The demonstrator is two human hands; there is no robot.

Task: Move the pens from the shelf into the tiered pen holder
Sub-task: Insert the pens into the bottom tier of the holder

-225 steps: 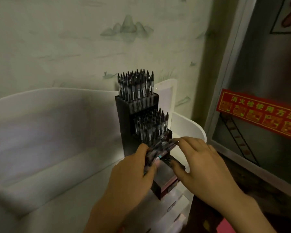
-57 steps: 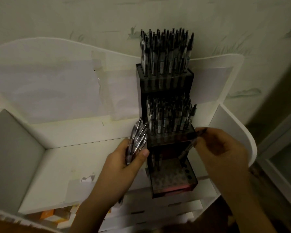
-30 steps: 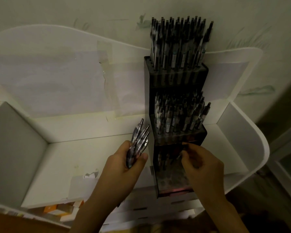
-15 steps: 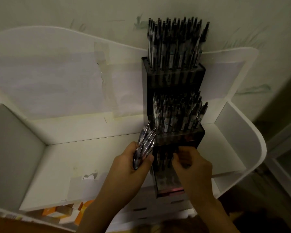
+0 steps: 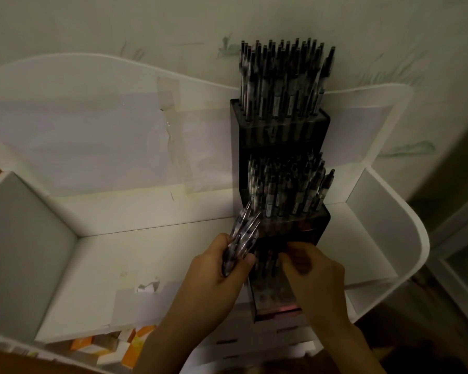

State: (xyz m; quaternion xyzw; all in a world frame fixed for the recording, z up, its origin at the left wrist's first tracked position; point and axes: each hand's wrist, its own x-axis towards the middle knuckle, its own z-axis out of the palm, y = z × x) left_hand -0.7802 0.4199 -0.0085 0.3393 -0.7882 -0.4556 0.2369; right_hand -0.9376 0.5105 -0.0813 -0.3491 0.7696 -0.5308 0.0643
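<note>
Tiered pen holder (image 5: 283, 136): one, dark, three stepped tiers, standing on the white shelf (image 5: 146, 265) toward its right end, its back against the shelf's rear panel.
- Top tier: packed with upright pens (image 5: 284, 79); too dense and dim to count.
- Middle tier: likewise packed with upright pens (image 5: 287, 187); count cannot be told.
- Bottom tier: front part shows open holes; a few dark shafts stand at its back, number unclear.

Bundle of pens (image 5: 241, 238): roughly half a dozen, clear-barrelled, tips pointing up and away, just beside the holder's left front corner. Held in the left hand (image 5: 216, 273), fingers and thumb wrapped round the lower barrels.

Right hand (image 5: 311, 271): over the bottom tier, fingers curled toward the bundle; whether it pinches a pen cannot be told.

Shelf, other contents: taped paper sheets on the rear panel and near the front edge. Orange-and-white boxes (image 5: 135, 344) below the front edge; number unclear.
</note>
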